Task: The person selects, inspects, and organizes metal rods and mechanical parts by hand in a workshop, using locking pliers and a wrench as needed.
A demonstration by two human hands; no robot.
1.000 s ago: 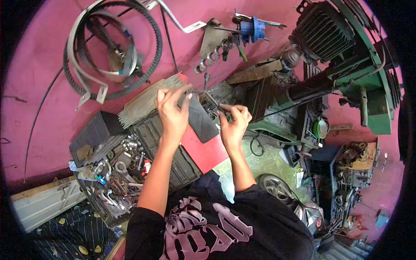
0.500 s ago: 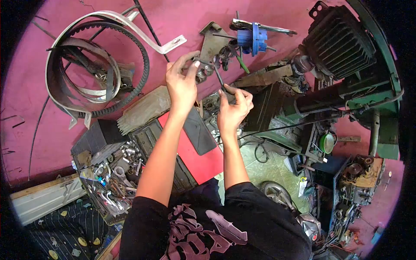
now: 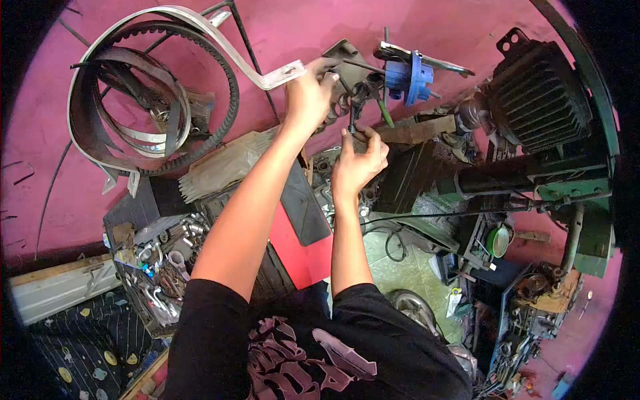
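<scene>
My right hand (image 3: 359, 165) is closed in a pinch round the lower end of a thin dark rod (image 3: 352, 121). The rod points up towards a cluster of dark metal parts hanging on the pink wall. Higher and to the left is my left hand (image 3: 308, 100), its fingers curled beside a metal plate (image 3: 343, 51); what they grip is hidden and a little blurred. Just right of the hands, a blue plastic flanged part (image 3: 408, 78) hangs on the wall near a green-handled tool (image 3: 385, 113).
A pale metal band (image 3: 75, 113) and a ribbed belt (image 3: 233, 97) hang at left. Below lie a tool tray (image 3: 157, 277) full of sockets and wrenches, a red panel (image 3: 303, 257) and a black phone-like slab (image 3: 307, 210). A finned motor (image 3: 543, 93) stands at right.
My left hand has moved up and to the right, closer to the metal plate. The right hand stays low, with the rod now more upright. The view has shifted slightly.
</scene>
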